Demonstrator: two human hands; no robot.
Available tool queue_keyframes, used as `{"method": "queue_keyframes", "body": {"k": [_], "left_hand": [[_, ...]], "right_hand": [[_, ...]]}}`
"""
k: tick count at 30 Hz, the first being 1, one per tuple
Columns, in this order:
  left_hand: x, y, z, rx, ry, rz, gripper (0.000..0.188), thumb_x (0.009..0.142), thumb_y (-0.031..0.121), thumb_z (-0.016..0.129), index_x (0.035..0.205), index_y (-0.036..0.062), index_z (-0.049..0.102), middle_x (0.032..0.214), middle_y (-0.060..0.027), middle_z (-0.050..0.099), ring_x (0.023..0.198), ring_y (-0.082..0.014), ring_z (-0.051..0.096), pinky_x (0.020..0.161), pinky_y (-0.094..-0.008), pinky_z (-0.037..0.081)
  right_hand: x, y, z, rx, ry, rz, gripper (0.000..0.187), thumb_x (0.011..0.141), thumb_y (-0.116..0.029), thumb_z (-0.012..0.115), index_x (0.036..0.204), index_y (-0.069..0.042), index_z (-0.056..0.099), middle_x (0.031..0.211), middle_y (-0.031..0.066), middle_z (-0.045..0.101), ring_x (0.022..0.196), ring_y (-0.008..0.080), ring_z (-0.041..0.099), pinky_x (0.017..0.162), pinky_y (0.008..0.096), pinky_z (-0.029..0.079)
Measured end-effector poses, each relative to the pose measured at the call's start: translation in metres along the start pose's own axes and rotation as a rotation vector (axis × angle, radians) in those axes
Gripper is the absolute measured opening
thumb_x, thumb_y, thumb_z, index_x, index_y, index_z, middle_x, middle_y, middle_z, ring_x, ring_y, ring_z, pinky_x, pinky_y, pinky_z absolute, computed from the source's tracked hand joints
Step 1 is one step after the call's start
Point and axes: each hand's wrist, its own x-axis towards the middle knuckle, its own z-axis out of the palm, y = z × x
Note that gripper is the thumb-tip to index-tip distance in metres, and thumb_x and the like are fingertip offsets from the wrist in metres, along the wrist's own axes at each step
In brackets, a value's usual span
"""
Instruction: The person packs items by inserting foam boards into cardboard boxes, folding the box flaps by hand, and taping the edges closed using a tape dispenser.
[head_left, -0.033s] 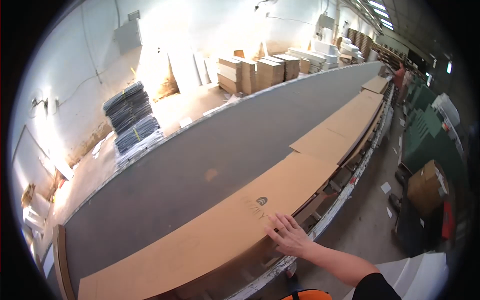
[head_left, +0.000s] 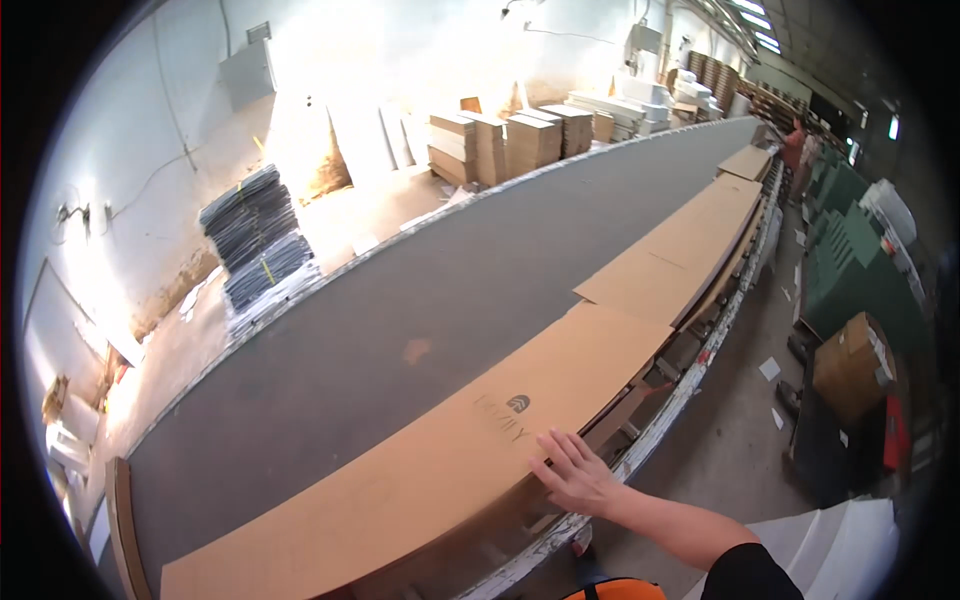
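My right hand lies palm down at the lower centre-right of the frame, fingers loosely spread over the near edge of a long flat brown cardboard carton; I can't tell whether any fingertip hooks beneath that edge, and my left hand is out of view. The carton runs from the lower left up to the middle right, along the near side of a broad grey conveyor belt, with a dark printed mark just beyond my fingers. Its upper end meets a second cardboard carton, right of centre, and a smaller cardboard piece lies past that, toward the upper right. I'd judge the step in hand to be steadying or guiding the carton by its edge, since my fingers look laid on rather than clamped. A push from here would seem to call for pressure in line with the belt, keeping the near edge clear of the chipped white side rail (the fisheye bends that rail, so I wouldn't trust it as a straight guide). Lifting would likely call for a firmer grip and my other hand, as one hand on so long a board could let it bow or swing.
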Motion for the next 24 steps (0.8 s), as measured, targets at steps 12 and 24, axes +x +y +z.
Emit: {"method": "queue_keyframes", "body": {"k": [12,24], "left_hand": [[0.031,0.039,-0.024,0.008,0.057,0.004,0.110,0.068,0.062,0.076,0.149,0.0051,0.029,0.146,-0.0218,0.042,0.133,-0.0332,0.046,0.108,-0.0428,0.040],[0.052,0.058,-0.034,0.013,0.110,0.073,0.109,0.072,0.063,0.073,0.150,0.0053,0.025,0.147,-0.0229,0.040,0.134,-0.0321,0.045,0.109,-0.0428,0.038]], "right_hand": [[-0.042,0.039,0.079,-0.118,-0.426,0.180,0.051,0.062,-0.021,0.061,0.106,0.003,0.070,0.124,0.0219,0.060,0.122,0.0406,0.054,0.110,0.0534,0.037],[-0.034,0.034,0.068,-0.068,-0.242,0.049,0.024,0.068,-0.016,0.063,0.086,-0.005,0.075,0.099,0.0152,0.069,0.101,0.0338,0.064,0.090,0.0463,0.051]]}}
